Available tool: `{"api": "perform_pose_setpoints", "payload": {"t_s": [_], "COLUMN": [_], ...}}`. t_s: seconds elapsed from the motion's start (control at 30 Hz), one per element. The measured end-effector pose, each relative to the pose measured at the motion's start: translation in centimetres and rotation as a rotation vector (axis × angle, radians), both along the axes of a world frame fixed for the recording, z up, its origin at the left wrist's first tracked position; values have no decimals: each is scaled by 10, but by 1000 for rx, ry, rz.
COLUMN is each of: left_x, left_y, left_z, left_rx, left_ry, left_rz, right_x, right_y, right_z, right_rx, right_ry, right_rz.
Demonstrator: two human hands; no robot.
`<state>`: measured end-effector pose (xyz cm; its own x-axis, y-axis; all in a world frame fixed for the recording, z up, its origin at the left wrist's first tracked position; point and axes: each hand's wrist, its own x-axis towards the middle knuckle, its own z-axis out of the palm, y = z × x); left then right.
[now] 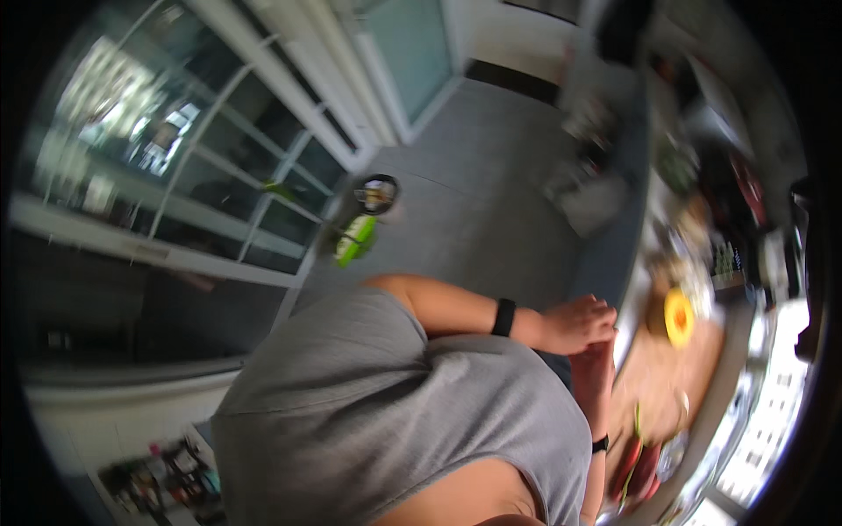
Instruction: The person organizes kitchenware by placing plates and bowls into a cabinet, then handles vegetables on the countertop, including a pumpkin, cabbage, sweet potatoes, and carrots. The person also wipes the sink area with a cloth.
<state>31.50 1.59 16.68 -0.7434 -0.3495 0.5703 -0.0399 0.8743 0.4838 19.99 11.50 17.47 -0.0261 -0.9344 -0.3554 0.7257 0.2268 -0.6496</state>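
Note:
My left hand (579, 323), with a black band on its wrist, lies over my right hand (592, 368) beside the front edge of a counter (635, 309). The two hands touch, and the left fingers look curled. Blur and overlap hide whether anything is between them. Another dark band circles the right wrist. Just beyond them, a wooden board or wood-toned surface (658, 381) bears a cut yellow squash (677, 317) with an orange core. Nearer my right forearm are reddish elongated vegetables (641, 470) with a thin green stalk, beside a clear container (672, 454).
Blurred kitchen items (684, 171) crowd the counter's far end. A bright window (763, 401) lies behind it. On the grey floor (454, 210) stand a round dark-rimmed bin (377, 194) and a green-and-white object (355, 240), near glazed panels (263, 158). Several bottles (171, 480) are behind me.

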Motion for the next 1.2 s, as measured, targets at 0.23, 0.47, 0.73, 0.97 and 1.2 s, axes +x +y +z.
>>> {"api": "perform_pose_setpoints", "payload": {"t_s": [0.23,0.47,0.73,0.97,1.2], "left_x": [176,267,296,308,370], "left_y": [-85,-108,-92,-65,8], "left_z": [23,31,32,31,28], "left_rx": [43,-216,-73,44,19], "left_ry": [37,72,36,-35,-69], "left_rz": [181,412,623,800,1075], "right_x": [120,206,253,284,350], "right_y": [-151,-226,-263,-280,-251], "right_z": [-1,9,7,-6,0], "right_rx": [-96,-98,-7,-10,85], "right_ry": [-23,75,55,227,299], "right_rz": [313,523,979,1075,1208]}}
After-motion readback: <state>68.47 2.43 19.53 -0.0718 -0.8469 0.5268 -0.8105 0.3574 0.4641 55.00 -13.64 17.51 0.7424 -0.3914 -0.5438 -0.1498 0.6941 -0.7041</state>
